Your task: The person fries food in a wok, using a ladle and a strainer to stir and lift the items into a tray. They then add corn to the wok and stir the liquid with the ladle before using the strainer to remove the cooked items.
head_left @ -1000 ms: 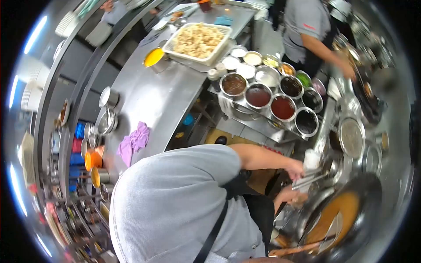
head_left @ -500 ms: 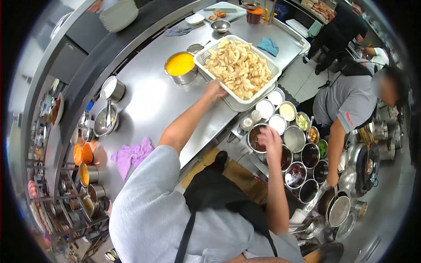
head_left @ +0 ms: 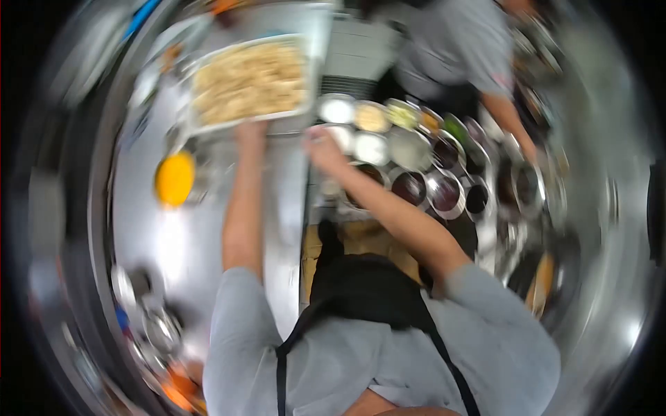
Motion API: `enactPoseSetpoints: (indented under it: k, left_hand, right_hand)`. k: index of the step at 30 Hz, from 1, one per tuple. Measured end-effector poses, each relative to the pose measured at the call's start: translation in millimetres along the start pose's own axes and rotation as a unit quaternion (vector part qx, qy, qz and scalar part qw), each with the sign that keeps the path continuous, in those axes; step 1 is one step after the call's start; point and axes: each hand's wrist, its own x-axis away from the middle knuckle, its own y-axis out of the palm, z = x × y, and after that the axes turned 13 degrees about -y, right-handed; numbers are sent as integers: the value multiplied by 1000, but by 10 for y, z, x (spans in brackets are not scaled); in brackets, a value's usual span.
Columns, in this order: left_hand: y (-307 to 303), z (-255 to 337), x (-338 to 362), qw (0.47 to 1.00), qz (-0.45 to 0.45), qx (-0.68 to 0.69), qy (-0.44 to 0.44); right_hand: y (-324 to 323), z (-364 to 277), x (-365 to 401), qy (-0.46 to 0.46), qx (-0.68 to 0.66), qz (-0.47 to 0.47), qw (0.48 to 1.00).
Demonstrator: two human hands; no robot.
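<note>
A white plastic basket (head_left: pixel 208 127) full of pale golden fried pieces (head_left: pixel 251 80) sits at the far end of the steel counter. My left hand (head_left: pixel 251 127) is closed on its near edge, the fingertips hidden under the rim. Over the row of steel containers, close to the counter's edge, is my right hand (head_left: pixel 320 144). It looks curled, but blur keeps me from making out the fingers or anything in them. White contents show in a container (head_left: pixel 371 148) just beside it. Dark sauce fills another container (head_left: pixel 409 188) below the right forearm.
On the steel counter (head_left: pixel 208 243) stands a pot of bright yellow liquid (head_left: pixel 175 179). Metal bowls (head_left: pixel 163 331) lie nearer on the left. At the upper right, a co-worker in a grey shirt (head_left: pixel 454 48) reaches an arm toward the pans (head_left: pixel 524 186).
My view has swung round, so the basket shows further left. My right hand has moved from above the dark sauce containers toward the basket and the white-filled containers. The left hand stays at the basket.
</note>
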Motion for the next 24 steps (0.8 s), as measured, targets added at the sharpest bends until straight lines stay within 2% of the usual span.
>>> enactPoseSetpoints:
  k: [1,2,3,4,5,8,9,10,11,12,13,14,15,16,17,18,19,20,21,22,23,24]
  left_hand:
    - [-152,174,77,997,27,66,30]
    - [-396,418,187,995,0,56,86]
    - [87,955,216,986,-52,57,146]
    - [124,686,-55,987,-49,-10,153]
    - [87,317,-380,984,-34,-76,156]
    - [-256,-857,-1774,957,81,-246,130]
    - [-19,-573,-1820,939,132,-298,113]
    - [-214,-435,-1515,929,139,-313,138]
    - [-232,-518,-1618,938,100,-271,189]
    - [-344,-295,-1209,923,165,-302,171]
    - [-475,-187,-1221,923,77,-348,147]
    - [-586,-94,-1202,912,-8,-393,116]
    - [-341,355,-140,911,-7,-392,128]
    - [-316,595,406,982,74,-81,154]
    - [-117,1075,817,947,142,240,162]
    - [-120,1501,1737,942,-95,244,209]
    - [-4,1834,2560,923,-244,240,176]
    - [172,1984,3100,864,-323,119,368]
    - [-59,2411,4003,805,-510,50,298]
    - [-250,2749,4701,714,-478,-23,511]
    - [-477,3032,5268,612,-523,-82,588]
    - [-726,3294,5756,509,-527,-115,671]
  right_hand:
    - [-169,-203,84,112,-97,-49,988]
    - [-459,-465,168,112,-98,-68,987]
    - [-696,-619,289,48,-42,-47,997]
    - [-913,-683,462,32,-65,-13,997]
    - [-1168,-756,619,73,-105,-10,992]
    - [-1961,-768,1330,94,-26,97,990]
    - [-2201,-703,1639,107,31,139,984]
    - [-2475,-608,1985,121,88,180,972]
    - [-2756,-634,2377,176,144,224,948]
    - [-3033,-525,2822,256,234,217,912]
    - [-3256,-653,3198,279,254,300,876]
    - [-3437,-649,3621,328,302,340,828]
    - [-3626,-802,3948,398,311,376,777]
    - [-3793,-898,4290,397,409,400,718]
    - [-3991,-935,4747,304,513,388,703]
    - [-4154,-1239,4875,283,626,384,617]
    - [-4343,-1489,5088,322,658,369,573]
    - [-4507,-1731,5205,344,700,359,512]
    - [-4665,-1885,5368,357,719,368,469]
    - [-4783,-2017,5524,410,708,358,449]
    - [-4879,-2028,5753,467,679,354,443]
    - [-4961,-1999,5997,522,645,348,436]
